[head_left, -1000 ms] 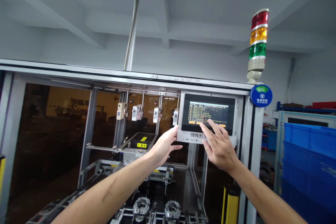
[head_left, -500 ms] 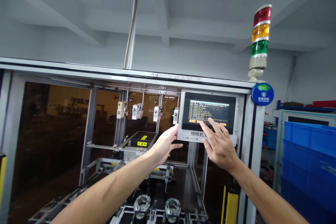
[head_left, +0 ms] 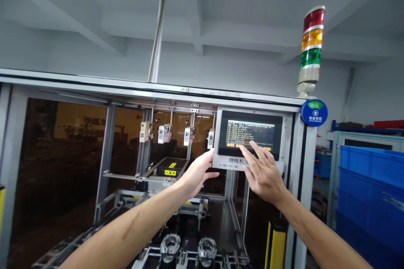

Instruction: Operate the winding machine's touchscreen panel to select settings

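A touch-screen panel [head_left: 251, 133] is mounted at the right end of a framed machine [head_left: 151, 92]. Its dark screen shows lines of text and orange buttons. My left hand [head_left: 198, 174] grips the panel's lower left corner, thumb on the front edge. My right hand [head_left: 263, 172] is raised in front of the panel with fingers spread, and its forefinger tip touches the lower part of the screen. A white label strip [head_left: 235, 162] with printed characters runs under the screen, partly behind my right hand.
A red, amber and green signal tower [head_left: 311, 44] stands on the machine's top right corner above a round blue sign [head_left: 313, 112]. Stacked blue crates [head_left: 370, 193] are at the right. Inside the machine are round metal fixtures [head_left: 188, 249], a black block with yellow labels [head_left: 172, 168] and yellow guard posts [head_left: 277, 246].
Both hands stay on the panel; only the view shifts slightly.
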